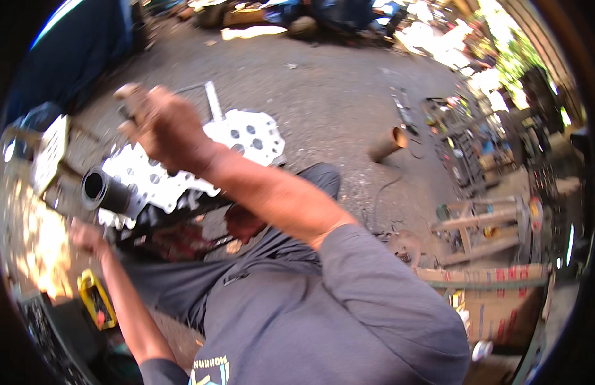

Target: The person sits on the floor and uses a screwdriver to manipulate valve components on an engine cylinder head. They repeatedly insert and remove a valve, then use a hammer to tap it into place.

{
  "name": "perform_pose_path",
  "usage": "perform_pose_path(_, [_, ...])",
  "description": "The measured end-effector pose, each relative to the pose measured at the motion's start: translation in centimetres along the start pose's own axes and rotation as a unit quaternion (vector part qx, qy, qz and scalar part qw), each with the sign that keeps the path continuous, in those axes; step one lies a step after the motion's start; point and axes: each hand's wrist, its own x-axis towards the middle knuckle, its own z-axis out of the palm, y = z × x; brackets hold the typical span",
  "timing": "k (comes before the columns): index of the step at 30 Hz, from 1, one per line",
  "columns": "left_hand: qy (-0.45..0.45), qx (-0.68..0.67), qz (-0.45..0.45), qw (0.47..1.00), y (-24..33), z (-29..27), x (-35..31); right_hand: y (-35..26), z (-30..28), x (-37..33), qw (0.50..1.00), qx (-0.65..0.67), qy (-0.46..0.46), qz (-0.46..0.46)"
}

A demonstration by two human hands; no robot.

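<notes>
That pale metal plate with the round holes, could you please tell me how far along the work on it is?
Done: the perforated plate lies on the ground by a dark pipe. In hand: the right hand grips a tool above it; the left hand rests lower down. What is left cannot be told.

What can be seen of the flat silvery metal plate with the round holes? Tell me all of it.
The flat silvery metal plate with round holes looks like bright bare metal, with a wavy, lobed outline and many round holes of different sizes. It lies roughly flat above grey ground. The raised right hand and forearm cover its middle. A dark open-ended tube shows at its lower left edge; whether they touch cannot be told.
</notes>
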Motion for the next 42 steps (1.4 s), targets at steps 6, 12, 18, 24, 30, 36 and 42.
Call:
perform_pose_path(6, [0.122,-0.545,-0.213,0.802,6.1,-15.1,5.4,0.5,-0.8,-1.3,0.851,-0.066,-0.460,0.246])
perform_pose_path(12, [-0.129,-0.697,-0.166,0.685,15.6,-22.7,8.8,5.2,0.7,-4.9,0.922,0.231,-0.153,0.271])
perform_pose_path(18, [-0.276,-0.807,-0.291,0.433,23.2,-21.5,12.2,10.8,5.5,-1.4,0.853,0.326,-0.040,0.406])
perform_pose_path(24, [-0.256,-0.843,-0.387,0.273,24.2,-18.7,17.7,-4.6,3.7,-0.7,0.937,0.300,-0.106,0.146])
perform_pose_path(30, [-0.255,-0.769,-0.225,0.541,23.1,-21.5,11.3,2.0,4.6,-1.2,0.947,0.269,-0.113,0.133])
perform_pose_path(36, [-0.278,-0.816,-0.289,0.417,23.9,-19.0,18.8,-2.4,3.8,-1.5,0.941,0.297,-0.027,0.159])
perform_pose_path(42, [-0.270,-0.767,-0.355,0.462,25.3,-21.5,18.9,-1.8,2.8,-1.1,0.955,0.253,-0.084,0.130])
